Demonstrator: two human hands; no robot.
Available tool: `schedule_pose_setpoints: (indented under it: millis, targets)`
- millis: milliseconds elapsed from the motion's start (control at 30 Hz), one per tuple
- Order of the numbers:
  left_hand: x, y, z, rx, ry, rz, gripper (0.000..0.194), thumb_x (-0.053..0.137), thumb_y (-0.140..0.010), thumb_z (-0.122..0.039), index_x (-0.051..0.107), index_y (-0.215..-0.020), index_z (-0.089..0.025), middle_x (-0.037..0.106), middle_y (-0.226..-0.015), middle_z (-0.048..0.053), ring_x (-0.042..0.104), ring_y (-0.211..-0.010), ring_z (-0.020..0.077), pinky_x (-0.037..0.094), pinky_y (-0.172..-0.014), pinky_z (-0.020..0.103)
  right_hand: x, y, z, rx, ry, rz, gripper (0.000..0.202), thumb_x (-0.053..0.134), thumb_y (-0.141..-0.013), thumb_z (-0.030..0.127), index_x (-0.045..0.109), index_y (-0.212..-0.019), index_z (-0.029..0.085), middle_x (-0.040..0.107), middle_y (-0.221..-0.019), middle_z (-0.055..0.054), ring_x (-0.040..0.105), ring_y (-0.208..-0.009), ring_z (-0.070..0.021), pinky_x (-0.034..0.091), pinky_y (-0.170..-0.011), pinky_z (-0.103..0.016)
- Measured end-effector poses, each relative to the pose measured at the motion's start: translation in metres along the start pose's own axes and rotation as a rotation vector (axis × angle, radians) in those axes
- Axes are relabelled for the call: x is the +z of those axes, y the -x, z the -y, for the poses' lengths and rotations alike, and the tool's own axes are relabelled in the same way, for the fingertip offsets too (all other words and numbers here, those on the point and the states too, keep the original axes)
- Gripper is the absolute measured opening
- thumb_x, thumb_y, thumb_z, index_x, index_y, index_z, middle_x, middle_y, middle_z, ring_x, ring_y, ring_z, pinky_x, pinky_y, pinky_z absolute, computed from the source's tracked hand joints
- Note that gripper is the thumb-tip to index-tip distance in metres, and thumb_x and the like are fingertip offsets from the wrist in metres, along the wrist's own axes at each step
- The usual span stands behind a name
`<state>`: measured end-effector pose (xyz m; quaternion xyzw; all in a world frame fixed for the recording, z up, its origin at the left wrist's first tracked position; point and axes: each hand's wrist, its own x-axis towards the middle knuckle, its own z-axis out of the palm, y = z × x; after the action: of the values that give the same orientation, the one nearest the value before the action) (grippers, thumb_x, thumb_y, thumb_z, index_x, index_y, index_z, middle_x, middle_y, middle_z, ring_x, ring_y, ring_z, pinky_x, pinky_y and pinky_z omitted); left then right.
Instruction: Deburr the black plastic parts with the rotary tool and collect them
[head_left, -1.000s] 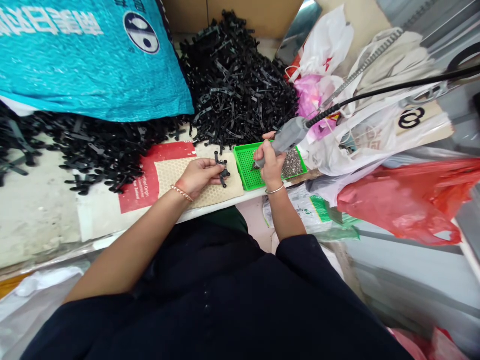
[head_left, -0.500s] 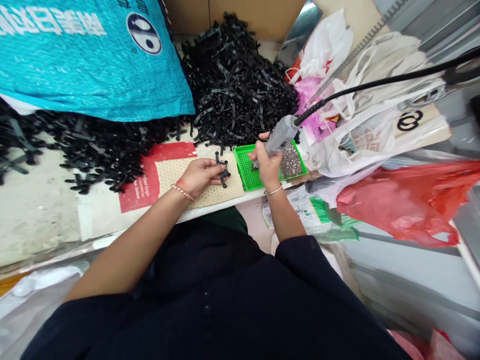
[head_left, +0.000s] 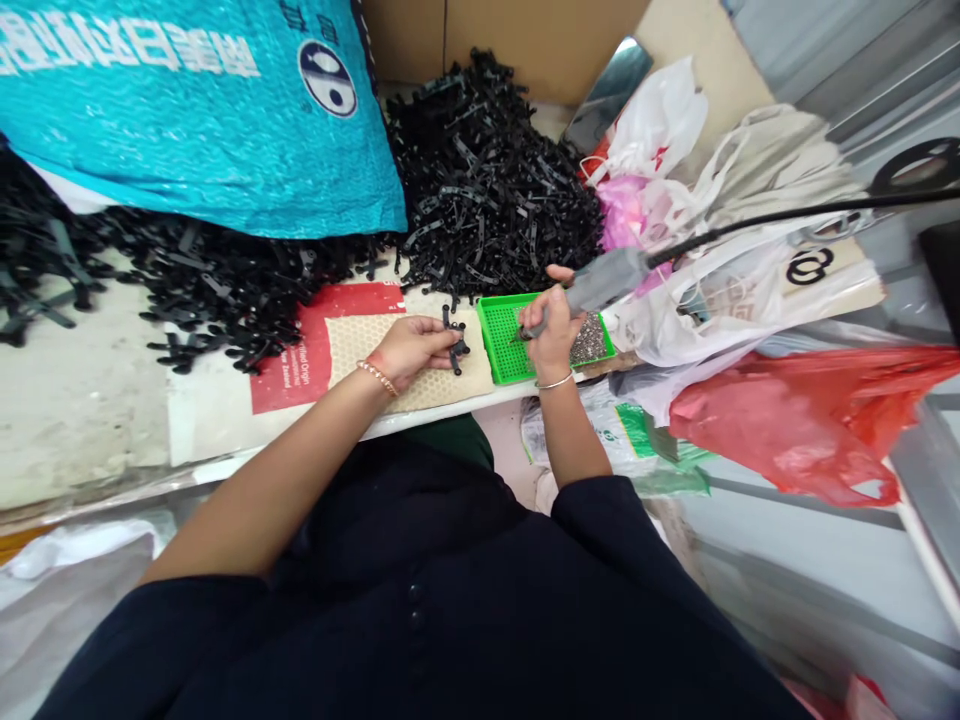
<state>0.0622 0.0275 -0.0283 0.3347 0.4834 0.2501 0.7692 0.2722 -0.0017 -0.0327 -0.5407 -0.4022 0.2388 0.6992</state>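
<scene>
My left hand [head_left: 412, 350] pinches a small black plastic part with several arms [head_left: 456, 345], just above a tan honeycomb-patterned mat [head_left: 360, 335]. Wrapped around a grey electric screwdriver [head_left: 604, 280] is my right hand [head_left: 553, 325]. The screwdriver leans over, its tip pointing left above the perforated side of a green tray [head_left: 499, 370]. Small silvery screws [head_left: 591, 342] are heaped in the tray's right side, partly hidden behind my right hand. Whether a screw sits on the tip is too small to tell.
A large pile of black parts [head_left: 495, 190] rises behind the tray, and another pile [head_left: 217, 290] spreads on the left under a blue woven sack [head_left: 225, 150]. Plastic bags [head_left: 787, 420] crowd the right side. The screwdriver's black cable [head_left: 795, 212] runs off to the right.
The screwdriver has tipped from steep to nearly level, its tip now swung left over the tray's perforated side. My left hand keeps its pinch on the black part. The whole view has shifted slightly.
</scene>
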Motion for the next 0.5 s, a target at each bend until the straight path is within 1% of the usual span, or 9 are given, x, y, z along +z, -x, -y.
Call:
schedule_pose_setpoints:
  millis: [67, 133, 200, 233, 300, 367, 433, 500]
  targets:
    - [0.0, -0.001, 0.001, 0.0, 0.002, 0.005, 0.021, 0.089, -0.084, -0.008, 0.071, -0.075, -0.012, 0.08, -0.075, 0.01, 0.079, -0.067, 0.0178, 0.067, -0.068, 0.027, 0.002, -0.002, 0.015, -0.035, -0.029, -0.013, 0.051, 0.052, -0.098, 0.076, 0.058, -0.12, 0.031, 0.031, -0.054, 0.013, 0.04, -0.042, -0.0114, 0.04, -0.049, -0.027]
    - [0.0, -0.001, 0.002, 0.0, 0.003, 0.005, 0.02, 0.089, -0.084, -0.008, 0.071, -0.075, -0.012, 0.08, -0.075, 0.01, 0.078, -0.067, 0.0174, 0.066, -0.066, 0.026, 0.008, 0.0, 0.028, -0.054, -0.048, 0.012, 0.053, 0.04, -0.102, 0.077, 0.058, -0.124, 0.032, 0.028, -0.054, 0.012, 0.038, -0.041, -0.0114, 0.041, -0.05, -0.027]
    - [0.001, -0.001, 0.001, 0.001, 0.005, -0.002, 0.022, 0.089, -0.084, -0.008, 0.07, -0.073, -0.012, 0.079, -0.074, 0.009, 0.077, -0.064, 0.0162, 0.066, -0.064, 0.025, 0.02, 0.007, 0.037, -0.035, -0.065, 0.056, 0.056, 0.034, -0.104, 0.078, 0.058, -0.123, 0.031, 0.027, -0.053, 0.012, 0.038, -0.04, -0.0115, 0.042, -0.05, -0.028]
    - [0.001, -0.001, 0.0, 0.002, 0.006, -0.003, 0.024, 0.089, -0.084, -0.009, 0.069, -0.072, -0.013, 0.078, -0.072, 0.008, 0.075, -0.062, 0.0152, 0.065, -0.062, 0.024, 0.027, 0.012, 0.04, -0.01, -0.077, 0.074, 0.057, 0.033, -0.104, 0.079, 0.058, -0.121, 0.031, 0.027, -0.052, 0.012, 0.037, -0.039, -0.0114, 0.041, -0.049, -0.028]
    - [0.002, 0.0, -0.001, 0.004, 0.009, 0.0, 0.026, 0.09, -0.083, -0.009, 0.067, -0.07, -0.013, 0.076, -0.068, 0.005, 0.072, -0.057, 0.0131, 0.064, -0.061, 0.023, 0.042, 0.022, 0.043, 0.043, -0.122, 0.092, 0.055, 0.04, -0.101, 0.081, 0.057, -0.114, 0.03, 0.027, -0.051, 0.013, 0.037, -0.038, -0.0112, 0.039, -0.047, -0.028]
    - [0.001, 0.001, -0.001, 0.005, 0.012, 0.012, 0.028, 0.091, -0.083, -0.01, 0.066, -0.07, -0.013, 0.074, -0.065, 0.003, 0.071, -0.055, 0.0119, 0.064, -0.061, 0.023, 0.056, 0.03, 0.044, 0.073, -0.208, 0.098, 0.05, 0.053, -0.095, 0.08, 0.055, -0.107, 0.031, 0.028, -0.049, 0.015, 0.035, -0.038, -0.0108, 0.037, -0.046, -0.027]
    - [0.001, 0.0, -0.001, 0.005, 0.015, 0.017, 0.028, 0.091, -0.083, -0.011, 0.066, -0.071, -0.013, 0.074, -0.066, 0.003, 0.071, -0.056, 0.012, 0.065, -0.062, 0.023, 0.064, 0.034, 0.043, 0.091, -0.275, 0.101, 0.05, 0.062, -0.089, 0.078, 0.052, -0.103, 0.031, 0.03, -0.047, 0.016, 0.034, -0.037, -0.0104, 0.035, -0.045, -0.027]
    - [0.0, -0.001, 0.001, 0.007, 0.017, 0.017, 0.029, 0.092, -0.082, -0.012, 0.065, -0.071, -0.013, 0.075, -0.068, 0.004, 0.071, -0.057, 0.0123, 0.066, -0.064, 0.025, 0.068, 0.034, 0.043, 0.117, -0.267, 0.092, 0.051, 0.063, -0.087, 0.079, 0.051, -0.101, 0.031, 0.03, -0.047, 0.016, 0.034, -0.037, -0.0101, 0.034, -0.046, -0.027]
